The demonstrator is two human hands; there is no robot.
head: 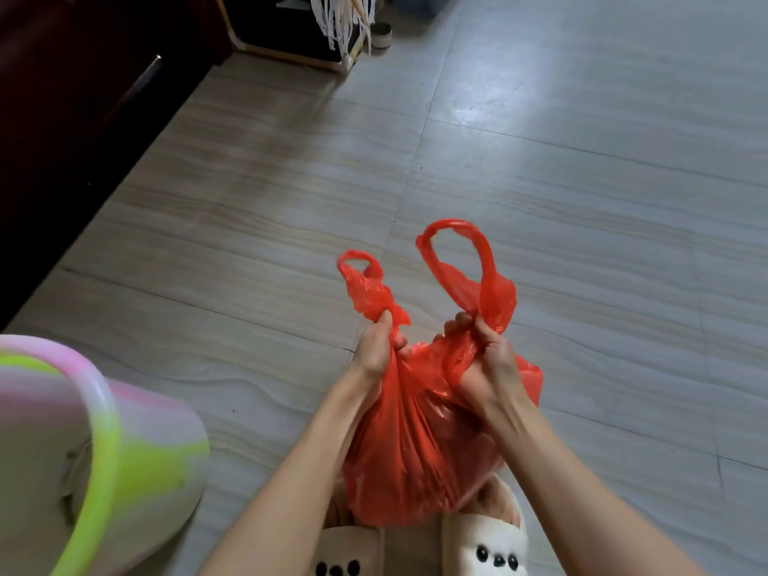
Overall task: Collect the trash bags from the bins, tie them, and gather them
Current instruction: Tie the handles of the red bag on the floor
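Bag: a thin red plastic carrier bag [419,442] is held up in the near centre of the scene, above a pair of cream slippers [486,542]; its body bulges with contents that cannot be made out.
Bag handles: two loop handles are raised above the fists, a small crumpled one [361,280] on the left and a taller open loop [469,264] on the right; they are apart and not tied.
Left hand: the left hand [376,347] is curled tightly around the gathered plastic below the left handle, thumb side uppermost, forearm reaching in from the near edge.
Right hand: the right hand [484,359] is clenched around the plastic below the right loop, knuckles turned toward the left hand, wrist bent.
Spacing: the two fists are held near each other, with bunched plastic between them.
Bin: a pastel pink-and-green plastic bin [95,446] is seen at the near left, well apart from the bag.
Floor: grey streaked tiles [582,160] are underfoot.
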